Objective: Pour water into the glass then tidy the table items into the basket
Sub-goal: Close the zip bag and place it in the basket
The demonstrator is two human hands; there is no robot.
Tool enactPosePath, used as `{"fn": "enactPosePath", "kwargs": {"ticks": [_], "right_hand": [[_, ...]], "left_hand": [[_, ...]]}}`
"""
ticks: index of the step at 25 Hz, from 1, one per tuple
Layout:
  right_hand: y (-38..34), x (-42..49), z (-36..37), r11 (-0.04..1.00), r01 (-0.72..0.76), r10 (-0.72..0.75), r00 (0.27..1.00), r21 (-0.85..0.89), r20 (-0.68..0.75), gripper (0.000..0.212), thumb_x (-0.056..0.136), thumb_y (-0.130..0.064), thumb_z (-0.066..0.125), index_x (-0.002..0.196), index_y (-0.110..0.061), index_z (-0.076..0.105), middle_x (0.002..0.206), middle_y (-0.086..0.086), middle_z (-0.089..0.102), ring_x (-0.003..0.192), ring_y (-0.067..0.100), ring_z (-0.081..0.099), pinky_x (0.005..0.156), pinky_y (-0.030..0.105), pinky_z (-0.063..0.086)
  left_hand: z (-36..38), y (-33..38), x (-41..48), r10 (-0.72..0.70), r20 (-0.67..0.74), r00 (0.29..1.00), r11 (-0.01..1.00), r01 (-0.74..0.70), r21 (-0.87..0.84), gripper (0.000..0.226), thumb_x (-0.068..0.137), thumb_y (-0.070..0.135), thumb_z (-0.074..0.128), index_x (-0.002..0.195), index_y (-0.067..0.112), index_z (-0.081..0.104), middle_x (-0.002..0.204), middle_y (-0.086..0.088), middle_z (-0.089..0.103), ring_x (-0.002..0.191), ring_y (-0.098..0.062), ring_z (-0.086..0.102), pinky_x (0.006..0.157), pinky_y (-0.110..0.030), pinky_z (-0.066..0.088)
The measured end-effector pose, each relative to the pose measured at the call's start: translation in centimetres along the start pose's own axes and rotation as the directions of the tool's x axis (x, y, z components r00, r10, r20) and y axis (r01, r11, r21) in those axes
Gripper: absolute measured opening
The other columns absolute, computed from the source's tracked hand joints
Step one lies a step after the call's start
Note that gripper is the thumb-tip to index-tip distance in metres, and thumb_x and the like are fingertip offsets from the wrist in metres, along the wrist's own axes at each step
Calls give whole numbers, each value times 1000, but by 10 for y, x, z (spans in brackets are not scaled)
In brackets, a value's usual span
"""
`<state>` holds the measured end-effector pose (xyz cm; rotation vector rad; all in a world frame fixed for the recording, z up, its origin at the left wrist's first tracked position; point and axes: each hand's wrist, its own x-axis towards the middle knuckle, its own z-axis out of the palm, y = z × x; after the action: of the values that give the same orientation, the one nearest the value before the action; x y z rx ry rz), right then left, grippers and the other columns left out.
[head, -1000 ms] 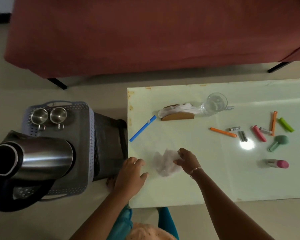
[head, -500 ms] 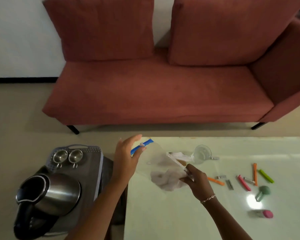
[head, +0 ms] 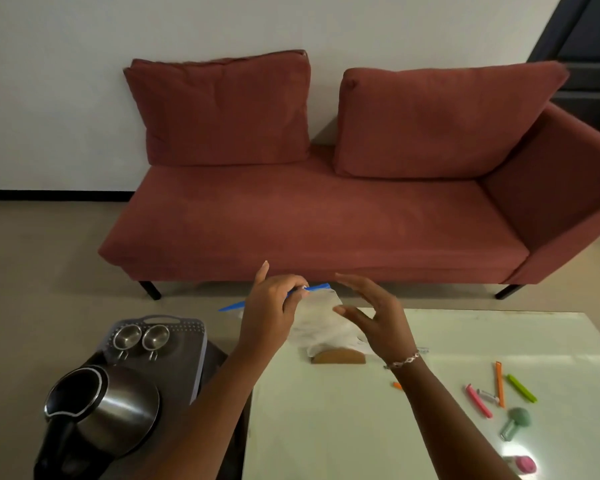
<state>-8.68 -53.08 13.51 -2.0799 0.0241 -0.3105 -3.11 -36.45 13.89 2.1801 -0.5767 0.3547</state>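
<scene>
My left hand [head: 271, 306] is raised over the table's far left corner. It pinches a blue sealing clip [head: 317, 288] along the top of a clear plastic bag [head: 317, 318] that hangs below. My right hand [head: 374, 318] is beside the bag with its fingers spread, holding nothing. The glass is hidden behind my right hand. A steel kettle [head: 108, 410] with a black handle stands at the lower left, in the near end of the grey perforated basket [head: 160, 319].
Two small steel cups [head: 141, 337] sit in the basket. A wooden holder [head: 338, 357] stands on the white table [head: 326, 427]. Orange [head: 498, 384], green [head: 522, 388] and pink [head: 478, 400] clips, a teal tool [head: 515, 422] and a pink item [head: 524, 464] lie at right. A red sofa [head: 309, 230] stands behind.
The view has tilted up. My hands lifted the bag off the table. My left hand now holds the blue clip at the bag's top, and my right hand has let go and spread.
</scene>
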Motion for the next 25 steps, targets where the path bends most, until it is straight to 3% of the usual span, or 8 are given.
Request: {"fn": "enactPosePath", "kwargs": {"ticks": [2,4,7,11,14,17,20,25], "right_hand": [[-21,9,6,994,30,-27,999,106,-31,33,76,-12,71,109,-13,65,105,-8,66,99,4,63,89,12,46],[-32,13,13,984,7,7,997,177,-82,20,77,-5,70,97,-10,68,93,-3,69,91,14,67,86,22,51],[-37,15,18,979,-10,38,991,206,-130,13,78,3,66,87,-7,67,83,0,69,83,18,68,80,26,55],[-35,16,18,984,-28,54,988,175,-147,3,78,1,67,78,-2,67,80,6,72,75,20,67,71,27,53],[-35,16,16,986,-16,43,986,166,-159,7,78,1,66,73,-3,64,79,5,71,69,13,63,64,14,49],[-33,19,10,974,-12,54,982,227,-179,13,79,5,64,73,-7,64,80,8,69,73,14,63,66,9,48],[-28,28,-4,962,-1,63,973,272,-221,26,79,6,63,68,-17,60,83,10,69,75,18,63,67,13,48],[-24,42,-31,960,-1,89,950,281,-301,28,81,3,61,68,-21,58,88,19,70,72,22,56,67,31,43]], "left_hand": [[0,5,0,2,-12,1000,1000,-1,25,6,83,1,61,84,-1,67,73,-9,71,58,-9,52,112,-39,24],[-1,9,1,0,-15,1000,999,1,35,6,83,1,62,85,-2,67,70,-11,70,55,-11,51,111,-39,25],[-3,16,2,10,-15,1000,1000,-10,26,6,82,-2,61,84,-2,66,71,-12,70,56,-18,56,111,-39,25],[-7,20,2,43,-22,999,998,-43,34,6,83,0,60,83,-2,66,71,-11,69,54,-12,50,110,-36,25],[-11,20,3,46,10,999,998,-47,46,6,83,1,61,82,-1,66,74,-11,71,59,-21,61,110,-35,24],[-17,17,7,39,34,999,997,-41,66,6,83,3,62,81,1,67,75,-10,72,63,-22,64,111,-32,21],[-28,8,13,28,43,999,996,-32,82,7,83,5,62,78,2,67,73,-9,71,61,-24,63,112,-32,20],[-45,-2,27,40,29,999,989,-43,140,6,82,5,64,80,1,68,76,-11,73,66,-27,66,110,-32,19]]}}
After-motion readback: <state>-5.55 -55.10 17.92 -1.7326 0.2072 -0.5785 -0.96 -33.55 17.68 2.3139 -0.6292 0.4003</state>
